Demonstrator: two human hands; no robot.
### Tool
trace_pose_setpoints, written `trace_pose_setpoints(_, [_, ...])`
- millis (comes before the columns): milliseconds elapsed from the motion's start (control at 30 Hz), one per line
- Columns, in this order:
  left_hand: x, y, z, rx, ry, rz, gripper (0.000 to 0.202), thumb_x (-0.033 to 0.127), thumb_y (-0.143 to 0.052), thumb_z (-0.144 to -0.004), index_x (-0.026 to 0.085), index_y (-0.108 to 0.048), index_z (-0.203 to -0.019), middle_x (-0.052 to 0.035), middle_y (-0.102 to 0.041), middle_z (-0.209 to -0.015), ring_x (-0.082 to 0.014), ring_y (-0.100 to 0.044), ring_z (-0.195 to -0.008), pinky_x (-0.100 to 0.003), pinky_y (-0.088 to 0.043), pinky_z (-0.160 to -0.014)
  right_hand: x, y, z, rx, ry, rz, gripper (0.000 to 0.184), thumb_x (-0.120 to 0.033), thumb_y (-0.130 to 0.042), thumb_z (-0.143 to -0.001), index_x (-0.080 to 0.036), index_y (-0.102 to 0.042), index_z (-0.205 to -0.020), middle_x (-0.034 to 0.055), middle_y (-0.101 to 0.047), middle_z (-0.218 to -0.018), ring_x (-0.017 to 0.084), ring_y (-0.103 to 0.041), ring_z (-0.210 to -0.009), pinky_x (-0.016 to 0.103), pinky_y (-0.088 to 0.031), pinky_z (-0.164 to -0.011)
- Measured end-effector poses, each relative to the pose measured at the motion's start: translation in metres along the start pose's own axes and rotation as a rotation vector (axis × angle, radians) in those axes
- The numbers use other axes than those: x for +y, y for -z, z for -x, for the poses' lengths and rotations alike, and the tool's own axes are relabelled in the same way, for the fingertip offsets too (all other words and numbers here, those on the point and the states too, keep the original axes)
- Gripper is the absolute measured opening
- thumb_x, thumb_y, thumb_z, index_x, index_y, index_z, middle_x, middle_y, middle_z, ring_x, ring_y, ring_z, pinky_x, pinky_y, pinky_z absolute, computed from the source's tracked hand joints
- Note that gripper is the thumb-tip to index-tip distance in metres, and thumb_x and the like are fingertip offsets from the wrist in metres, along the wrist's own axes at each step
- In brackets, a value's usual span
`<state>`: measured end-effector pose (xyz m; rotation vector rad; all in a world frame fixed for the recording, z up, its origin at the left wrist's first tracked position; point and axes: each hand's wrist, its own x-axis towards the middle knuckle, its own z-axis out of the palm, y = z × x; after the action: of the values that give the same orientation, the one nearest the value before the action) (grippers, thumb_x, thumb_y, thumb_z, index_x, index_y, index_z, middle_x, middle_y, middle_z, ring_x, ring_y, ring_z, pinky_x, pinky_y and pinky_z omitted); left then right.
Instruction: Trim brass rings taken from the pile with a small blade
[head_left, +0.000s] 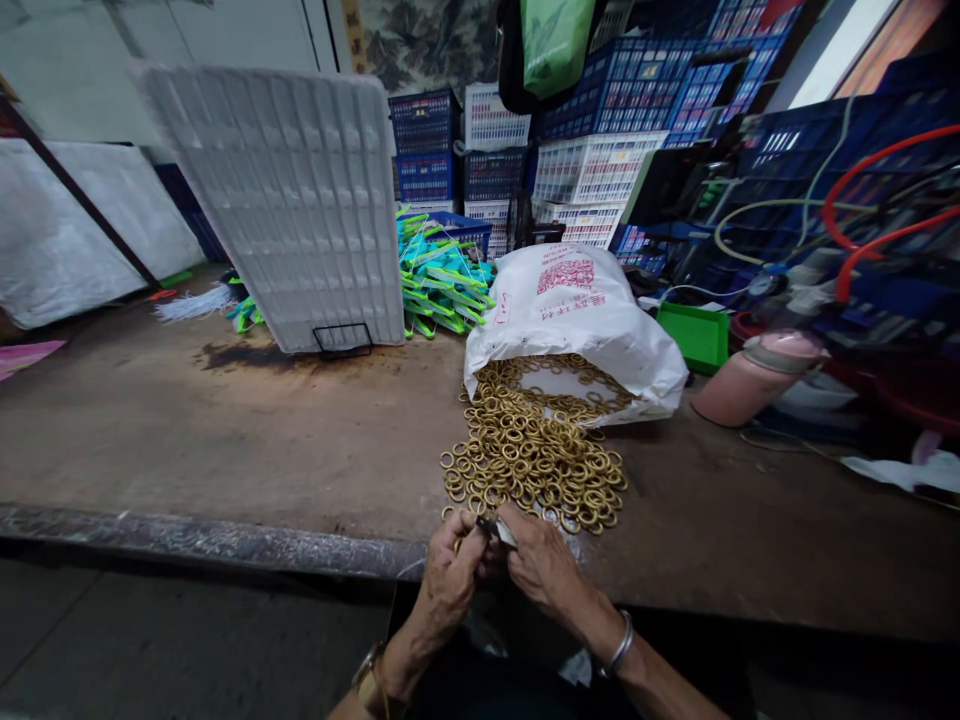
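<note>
My left hand [454, 565] and my right hand [546, 562] meet at the table's front edge, fingers closed. Between their fingertips is a small dark piece [486, 525], pinched by my left hand; its kind is unclear. A small whitish flat piece [506, 535] shows at my right hand's fingers, too small to name. A bit of gold colour shows in the left fingers, perhaps a ring. Right beyond both hands lies a heap of gold-coloured rings [536, 455], spilling from the open mouth of a white sack [574, 300] with red print.
A pale ribbed panel [300, 220] stands upright in a black wire stand [341, 340]. Green and turquoise plastic pieces [442, 275] are piled behind it. To the right are a green tray [694, 337], a pink bottle [757, 378] and red hoses [840, 210]. Crates [592, 170] are stacked behind.
</note>
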<state>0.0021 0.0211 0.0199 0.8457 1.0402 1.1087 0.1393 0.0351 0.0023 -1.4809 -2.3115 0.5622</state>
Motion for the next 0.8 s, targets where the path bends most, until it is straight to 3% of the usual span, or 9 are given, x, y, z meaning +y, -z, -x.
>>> trace_pose_setpoints(100, [-0.001,0.003,0.004,-0.015,-0.033,-0.025,0.034,0.045,-0.062,-0.065,0.016,-0.046,-0.059,0.0045,-0.047,-0.049,-0.005,-0.037,-0.041,-0.017,-0.029,-0.042,0.003,0.001,-0.003,-0.026,0.002,0.028,0.028,-0.005,-0.037,-0.059,-0.019,-0.045,-0.082,-0.0009,-0.053,-0.064,0.013,-0.045,-0.057,0.023,-0.023,-0.053])
trace_pose_setpoints(200, [0.006,0.008,0.015,-0.046,0.025,-0.013,0.03,0.043,-0.06,-0.069,0.016,-0.048,-0.064,0.0039,-0.049,-0.052,-0.0042,-0.038,-0.041,-0.016,-0.027,-0.04,0.011,0.003,-0.007,-0.029,-0.09,0.118,0.022,-0.007,-0.039,-0.064,-0.018,-0.047,-0.081,0.0006,-0.054,-0.064,0.013,-0.047,-0.057,0.024,-0.022,-0.053])
trace_pose_setpoints(333, [0.024,0.023,0.021,-0.014,0.065,0.204,0.028,0.041,-0.059,-0.071,0.017,-0.045,-0.067,0.0045,-0.049,-0.053,-0.0034,-0.037,-0.039,-0.015,-0.022,-0.036,0.016,0.001,-0.012,0.002,-0.168,0.182,0.017,-0.008,-0.039,-0.068,-0.018,-0.048,-0.079,0.0008,-0.054,-0.061,0.013,-0.047,-0.055,0.025,-0.021,-0.052])
trace_pose_setpoints(567, [0.023,0.067,0.001,0.17,0.034,0.471,0.027,0.035,-0.063,-0.069,0.014,-0.048,-0.065,-0.0018,-0.058,-0.067,-0.0021,-0.039,-0.041,-0.013,-0.024,-0.034,-0.013,-0.015,-0.016,-0.024,-0.029,0.069,0.037,-0.004,-0.041,-0.064,-0.02,-0.047,-0.098,0.0027,-0.06,-0.083,0.014,-0.054,-0.075,0.022,-0.03,-0.063])
trace_pose_setpoints(700, [0.018,0.081,0.0,0.162,0.038,0.548,0.019,0.029,-0.063,-0.069,0.015,-0.054,-0.078,0.0,-0.057,-0.064,-0.0017,-0.038,-0.038,-0.012,-0.026,-0.033,-0.025,-0.022,-0.021,-0.052,-0.041,0.073,0.043,-0.01,-0.043,-0.07,-0.02,-0.041,-0.112,0.0043,-0.061,-0.094,0.016,-0.055,-0.082,0.024,-0.031,-0.068])
trace_pose_setpoints(800, [0.016,0.087,0.0,0.132,0.061,0.618,0.02,0.025,-0.06,-0.071,0.015,-0.056,-0.088,0.0007,-0.055,-0.065,-0.0015,-0.038,-0.039,-0.012,-0.027,-0.034,-0.03,-0.028,-0.029,-0.061,-0.073,0.142,0.036,-0.013,-0.043,-0.073,-0.019,-0.044,-0.108,0.0056,-0.061,-0.092,0.017,-0.056,-0.079,0.025,-0.031,-0.065])
